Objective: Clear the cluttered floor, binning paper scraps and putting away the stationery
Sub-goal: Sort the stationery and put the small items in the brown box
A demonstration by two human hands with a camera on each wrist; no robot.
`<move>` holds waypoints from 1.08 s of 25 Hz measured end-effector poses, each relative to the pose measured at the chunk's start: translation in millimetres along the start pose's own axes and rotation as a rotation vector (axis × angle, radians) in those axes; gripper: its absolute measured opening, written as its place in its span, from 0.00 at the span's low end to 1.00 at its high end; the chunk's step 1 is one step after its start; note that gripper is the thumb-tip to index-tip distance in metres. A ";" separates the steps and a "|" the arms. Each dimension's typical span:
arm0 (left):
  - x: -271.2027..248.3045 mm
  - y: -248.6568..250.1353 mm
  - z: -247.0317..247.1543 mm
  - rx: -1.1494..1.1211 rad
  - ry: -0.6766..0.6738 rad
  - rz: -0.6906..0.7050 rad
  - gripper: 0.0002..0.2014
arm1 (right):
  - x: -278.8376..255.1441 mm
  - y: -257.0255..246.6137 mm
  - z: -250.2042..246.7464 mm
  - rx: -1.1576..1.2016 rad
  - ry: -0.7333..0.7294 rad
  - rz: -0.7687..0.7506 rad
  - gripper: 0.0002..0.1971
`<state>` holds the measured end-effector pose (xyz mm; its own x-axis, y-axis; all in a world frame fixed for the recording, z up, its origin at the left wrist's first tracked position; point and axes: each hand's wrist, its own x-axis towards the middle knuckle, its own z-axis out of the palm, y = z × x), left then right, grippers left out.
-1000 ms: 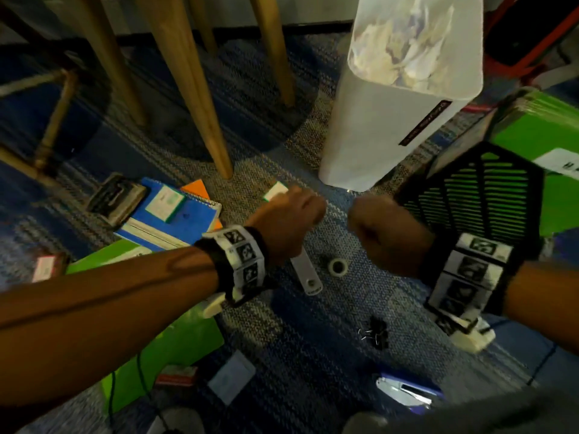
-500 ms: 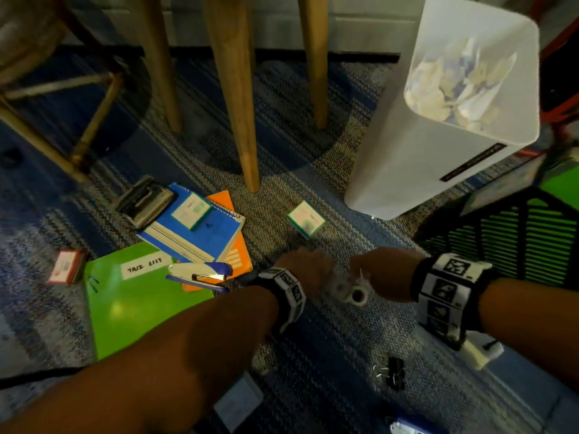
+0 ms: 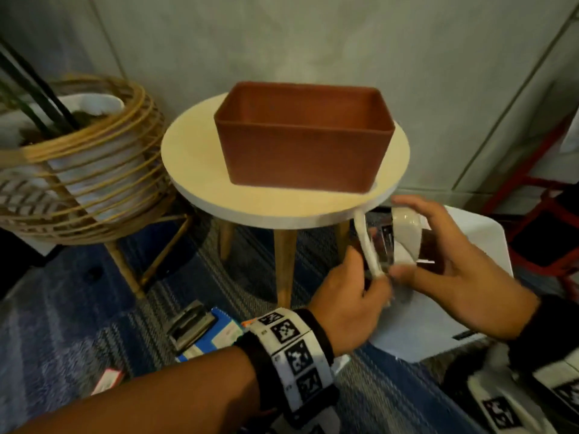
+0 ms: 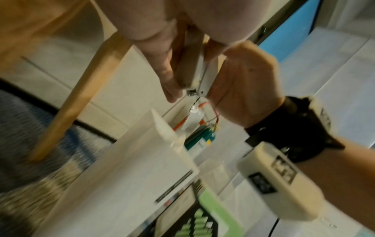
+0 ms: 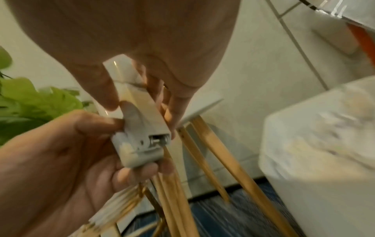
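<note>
Both my hands hold a white stapler [image 3: 369, 245] swung apart into two arms, in the air just below the rim of the round table [image 3: 282, 203]. My left hand [image 3: 372, 278] grips its hinge end. My right hand [image 3: 404, 236] grips the other arm from the right, thumb low and fingers over the top. The right wrist view shows the stapler [image 5: 140, 121] close up, with the left hand [image 5: 129, 144] curled round its hinge. In the left wrist view the stapler [image 4: 194, 69] sits between my fingers [image 4: 164, 67]. A brown box [image 3: 304, 133] stands open on the table.
A white paper bin [image 3: 438, 327] stands on the floor right under my hands. A plant pot in a rattan stand [image 3: 78, 170] is at the left. A blue notebook [image 3: 216, 336], a dark hole punch [image 3: 191, 322] and a small red-edged item [image 3: 106, 380] lie on the carpet.
Both hands have come up from the carpet with the white stapler between them. My view has swung up from the floor to the table and the brown box.
</note>
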<state>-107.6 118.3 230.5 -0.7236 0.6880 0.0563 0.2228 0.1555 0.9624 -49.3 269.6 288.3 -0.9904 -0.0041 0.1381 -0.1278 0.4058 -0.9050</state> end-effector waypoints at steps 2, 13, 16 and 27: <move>1.8 23.1 -19.5 -0.007 0.071 0.094 0.12 | 13.7 -29.9 -2.5 -0.009 0.019 -0.066 0.33; 45.9 73.4 -137.5 0.999 0.681 0.272 0.18 | 117.8 -127.3 -31.1 -0.199 0.540 -0.160 0.25; 54.0 71.2 -155.9 1.053 0.602 0.109 0.13 | 152.0 -123.7 -20.7 -0.313 0.542 -0.090 0.26; 42.7 86.9 -172.3 1.022 0.287 0.152 0.21 | 179.6 -103.0 -6.8 -0.738 0.233 0.241 0.27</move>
<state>-231.7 39.0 362.3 -0.7388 0.5788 0.3452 0.6687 0.6931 0.2691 -213.6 233.3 409.0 -0.9395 0.3183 0.1269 0.2363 0.8700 -0.4327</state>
